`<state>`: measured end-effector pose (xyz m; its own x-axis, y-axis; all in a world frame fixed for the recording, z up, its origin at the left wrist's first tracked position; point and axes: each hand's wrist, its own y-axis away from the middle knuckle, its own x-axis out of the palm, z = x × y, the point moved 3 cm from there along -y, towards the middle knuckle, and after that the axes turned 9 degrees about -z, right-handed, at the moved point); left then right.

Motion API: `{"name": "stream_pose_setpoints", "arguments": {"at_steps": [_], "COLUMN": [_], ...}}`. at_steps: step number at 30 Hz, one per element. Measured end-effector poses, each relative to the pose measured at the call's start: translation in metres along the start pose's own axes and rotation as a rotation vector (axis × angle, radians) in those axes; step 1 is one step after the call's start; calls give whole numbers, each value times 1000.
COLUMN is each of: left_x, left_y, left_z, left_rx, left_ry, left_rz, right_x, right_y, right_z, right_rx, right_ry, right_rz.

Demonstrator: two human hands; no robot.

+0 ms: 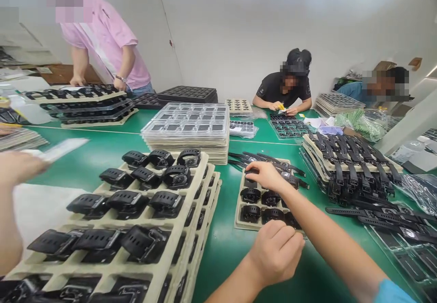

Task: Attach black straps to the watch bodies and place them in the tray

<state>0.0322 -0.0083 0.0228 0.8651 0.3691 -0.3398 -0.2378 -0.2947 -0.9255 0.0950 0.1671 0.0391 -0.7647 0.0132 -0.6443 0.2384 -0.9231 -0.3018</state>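
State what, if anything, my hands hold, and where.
Cannot be told: right hand at a black item in the tray, grip unclear; left hand closed, inside hidden.

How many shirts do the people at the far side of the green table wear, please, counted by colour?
Pink shirt: 1
Black shirt: 1
Blue shirt: 1
Total: 3

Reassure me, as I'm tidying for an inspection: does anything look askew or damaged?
The flat-lying watches at far right sprawl unevenly over a clear tray, while the curled watches at left sit in pockets. It may be deliberate. No damage or spill is visible.
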Motion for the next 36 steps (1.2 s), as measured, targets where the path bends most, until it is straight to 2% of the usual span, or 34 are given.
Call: {"name": "stream_pose_setpoints", "arguments": {"at_steps": [3, 6, 8, 10, 12, 15, 18, 20, 23, 26, 30, 31, 33, 34, 36], "left_x": [0, 0, 1, 2, 3, 3, 3, 3, 3, -1, -18, -23, -29, -27, -15], "left_y": [-1, 0, 1, 2, 2, 2, 2, 2, 1, -3, -13, -16, -22, -25, -31], "left_z": [3, 2, 1, 1, 2, 4, 5, 6, 9, 14, 24, 27, 32, 34, 32], "left_rx": [-46, -68, -72, -78, -90, -106, -116, -124, -148, -170, -232, -284, -486, -619, -877], "left_ry": [-8, 3, 19, 38, 52, 70, 79, 74, 62, 78, 22, -3, 34, 136, 502], "left_rz": [19, 34, 43, 45, 45, 52, 52, 49, 45, 22, -141, -195, -247, -223, -55], "right_x": [26, 25, 6, -24, -59, -96, -106, -105, -112, -133, -161, -165, -167, -164, -153], "right_y": [-14, -13, -11, -9, -4, 10, 24, 29, 30, 31, 56, 65, 85, 93, 104], "right_z": [-4, -6, -9, -19, -40, -80, -107, -111, -94, -63, -24, -16, -1, 4, 13], "right_rx": [-42, -77, -79, -21, 106, 322, 427, 422, 317, 120, -147, -222, -368, -424, -464], "right_ry": [127, 215, 267, 344, 453, 595, 658, 671, 668, 626, 486, 387, 119, -11, -162], "right_rz": [212, 284, 242, 162, 107, 148, 207, 192, 56, -154, -389, -443, -500, -490, -401]}}
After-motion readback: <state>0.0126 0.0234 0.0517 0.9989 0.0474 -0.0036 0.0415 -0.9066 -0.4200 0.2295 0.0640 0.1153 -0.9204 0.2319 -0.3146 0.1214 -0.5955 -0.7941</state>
